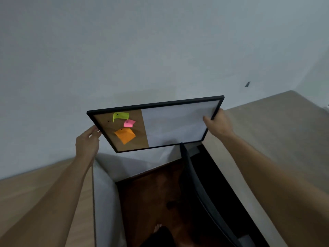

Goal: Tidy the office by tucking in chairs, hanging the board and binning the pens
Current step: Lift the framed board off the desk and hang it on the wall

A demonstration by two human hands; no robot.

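A black-framed board [174,122], half cork and half whiteboard, is held up in front of the pale wall [142,50], tilted with its top edge leaning toward the wall. Green, pink and orange sticky notes are pinned on the cork half. My left hand [87,141] grips the left edge of the frame. My right hand [219,123] grips the right edge, thumb on the white surface. No pens or bin show in this view.
Light wooden desk tops run along the wall at left [35,193] and right [276,131]. Between them is a gap with dark wood floor [151,193] and a dark chair back [199,193]. A small dark mark [247,84] sits on the wall at right.
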